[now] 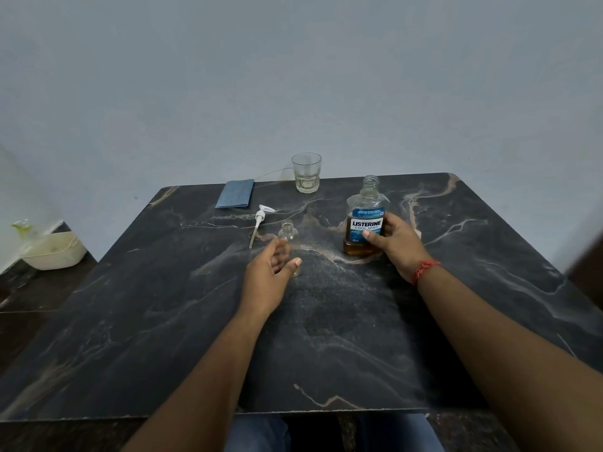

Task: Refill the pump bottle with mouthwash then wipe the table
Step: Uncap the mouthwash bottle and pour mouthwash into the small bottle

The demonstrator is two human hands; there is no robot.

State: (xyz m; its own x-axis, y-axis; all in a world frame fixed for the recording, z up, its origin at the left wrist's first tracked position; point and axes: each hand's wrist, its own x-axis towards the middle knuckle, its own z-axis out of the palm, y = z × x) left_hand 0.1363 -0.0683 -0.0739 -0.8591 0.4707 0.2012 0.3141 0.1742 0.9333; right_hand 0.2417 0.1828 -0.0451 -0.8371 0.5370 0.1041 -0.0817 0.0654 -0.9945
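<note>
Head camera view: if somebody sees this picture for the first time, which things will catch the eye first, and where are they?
First is the Listerine bottle, uncapped and upright on the dark marbled table, right of centre, with the right hand around it. Next is the left hand, curled at the small clear bottle near the middle, whose white pump lies just behind. At the far edge stand a glass and a folded blue cloth.

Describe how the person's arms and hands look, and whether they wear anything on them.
Both forearms are bare, with no sleeves in view. The left hand wears nothing that shows: no ring, watch or glove. The right hand is also ungloved, and a red thread bracelet circles its wrist.
</note>
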